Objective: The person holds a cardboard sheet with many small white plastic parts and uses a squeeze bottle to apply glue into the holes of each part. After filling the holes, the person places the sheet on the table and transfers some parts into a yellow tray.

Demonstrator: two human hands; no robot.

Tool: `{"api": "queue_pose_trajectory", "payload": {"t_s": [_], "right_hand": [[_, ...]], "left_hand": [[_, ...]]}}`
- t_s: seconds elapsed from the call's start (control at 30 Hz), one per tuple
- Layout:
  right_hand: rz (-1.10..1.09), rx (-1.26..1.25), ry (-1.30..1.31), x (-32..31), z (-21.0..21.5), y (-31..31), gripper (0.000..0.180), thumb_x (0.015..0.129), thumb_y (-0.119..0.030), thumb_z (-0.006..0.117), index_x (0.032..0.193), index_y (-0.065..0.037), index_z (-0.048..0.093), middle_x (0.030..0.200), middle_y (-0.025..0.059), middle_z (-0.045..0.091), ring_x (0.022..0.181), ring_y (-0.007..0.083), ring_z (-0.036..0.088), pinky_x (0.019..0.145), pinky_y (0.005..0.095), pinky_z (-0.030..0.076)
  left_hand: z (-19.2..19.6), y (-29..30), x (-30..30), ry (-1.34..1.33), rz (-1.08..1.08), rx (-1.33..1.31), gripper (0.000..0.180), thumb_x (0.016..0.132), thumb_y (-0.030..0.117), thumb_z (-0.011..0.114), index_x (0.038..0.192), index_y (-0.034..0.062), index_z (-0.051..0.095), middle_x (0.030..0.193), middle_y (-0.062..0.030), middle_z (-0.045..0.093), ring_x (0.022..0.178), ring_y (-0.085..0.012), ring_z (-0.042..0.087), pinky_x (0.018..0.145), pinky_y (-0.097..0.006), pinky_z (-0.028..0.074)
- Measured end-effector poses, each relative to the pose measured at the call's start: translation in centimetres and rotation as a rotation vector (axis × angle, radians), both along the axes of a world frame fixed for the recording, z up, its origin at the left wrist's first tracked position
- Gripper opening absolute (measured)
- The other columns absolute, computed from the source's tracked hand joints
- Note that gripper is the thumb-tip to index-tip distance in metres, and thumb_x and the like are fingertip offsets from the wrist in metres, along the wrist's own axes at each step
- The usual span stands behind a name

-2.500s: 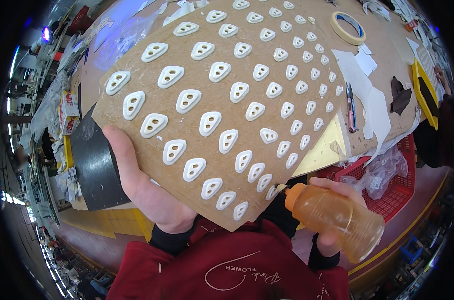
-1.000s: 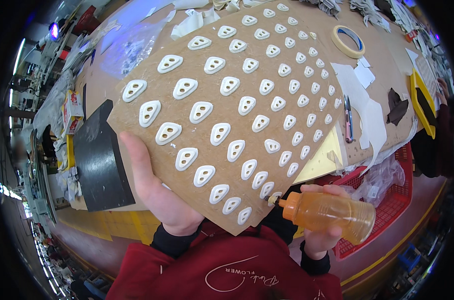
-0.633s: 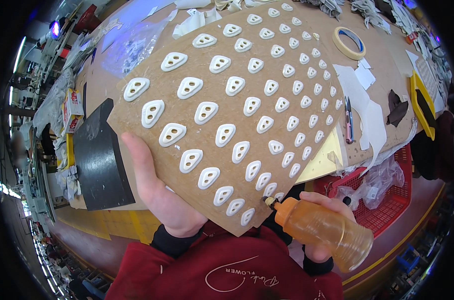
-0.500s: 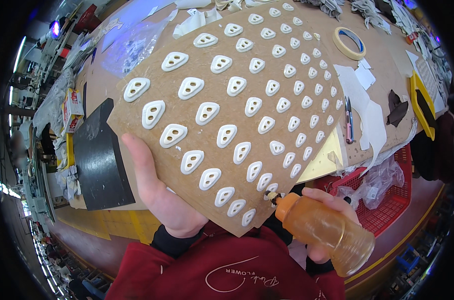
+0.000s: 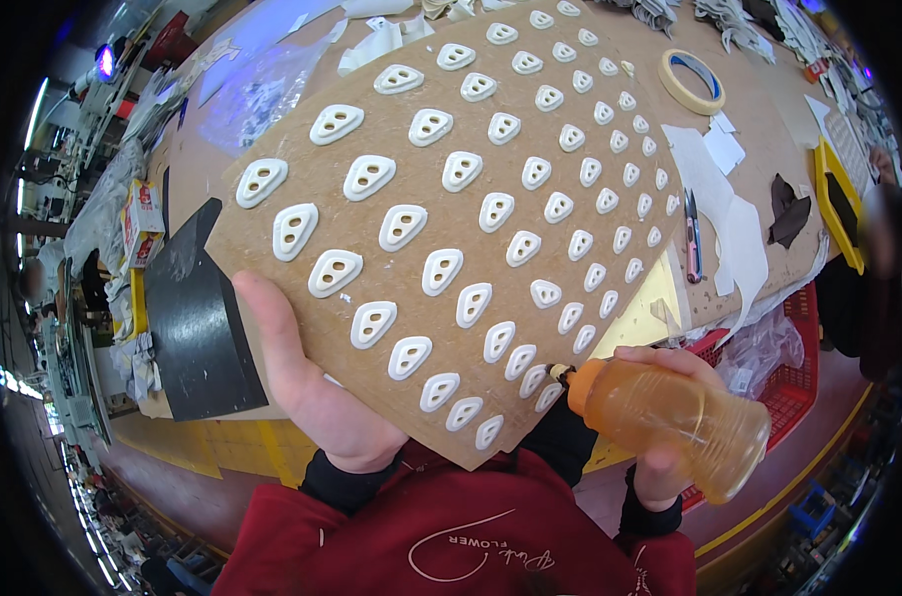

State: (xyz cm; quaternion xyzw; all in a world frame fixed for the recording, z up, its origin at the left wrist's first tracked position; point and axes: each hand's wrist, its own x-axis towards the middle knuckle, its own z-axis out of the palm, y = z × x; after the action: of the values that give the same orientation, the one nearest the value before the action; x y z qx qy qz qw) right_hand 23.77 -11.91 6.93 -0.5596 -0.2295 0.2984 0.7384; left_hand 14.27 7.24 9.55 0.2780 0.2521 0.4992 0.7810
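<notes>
My left hand [image 5: 317, 402] grips the lower left edge of a tan board [image 5: 378, 260], its thumb along the edge and the other fingers hidden beneath. The board is held tilted over the table, with rows of white rounded-triangle pieces [image 5: 455, 268], each with two small holes. My right hand [image 5: 661, 479] is closed round a clear squeeze bottle [image 5: 684, 422] of amber liquid. The bottle lies nearly sideways, its orange cap and dark narrow nozzle pointing at the board. Its nozzle tip is at the lower right edge, beside the last white pieces; I cannot tell whether it touches.
Left of the board lies a black slab [image 5: 208, 328]. To the right are a tape roll [image 5: 711, 105], thread snips [image 5: 693, 253], white paper scraps [image 5: 739, 253] and a yellow-framed tray [image 5: 830, 189]. A red basket [image 5: 793, 387] with clear plastic stands lower right. Another person shows at the right rim.
The bottle in my right hand has moved right and slightly up, its nozzle drawing toward the board's edge. The board in my left hand has shifted slightly left.
</notes>
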Motion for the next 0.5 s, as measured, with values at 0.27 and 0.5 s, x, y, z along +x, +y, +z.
{"api": "queue_pose_trajectory", "payload": {"t_s": [0.27,0.5], "right_hand": [[-0.11,0.062,0.323,-1.2,0.2,0.6,0.073,0.064,-0.037,0.076,0.114,0.003,0.042,0.105,0.0211,0.056,0.097,0.0278,0.057,0.082,0.0376,0.049],[-0.303,0.108,0.269,-1.0,-2.3,1.7,0.071,0.077,-0.063,0.046,0.114,-0.002,0.041,0.094,0.0208,0.059,0.072,0.0251,0.059,0.054,0.0283,0.045]], "left_hand": [[0.1,0.0,0.2,-0.099,-0.055,-0.049,0.053,0.089,0.044,0.042,0.126,0.0074,0.036,0.122,-0.0136,0.047,0.106,-0.0268,0.05,0.089,-0.043,0.043],[0.2,-0.2,0.1,-0.077,-0.036,-0.049,0.054,0.089,0.045,0.041,0.126,0.0075,0.036,0.122,-0.0137,0.046,0.107,-0.0268,0.049,0.089,-0.043,0.042]]}}
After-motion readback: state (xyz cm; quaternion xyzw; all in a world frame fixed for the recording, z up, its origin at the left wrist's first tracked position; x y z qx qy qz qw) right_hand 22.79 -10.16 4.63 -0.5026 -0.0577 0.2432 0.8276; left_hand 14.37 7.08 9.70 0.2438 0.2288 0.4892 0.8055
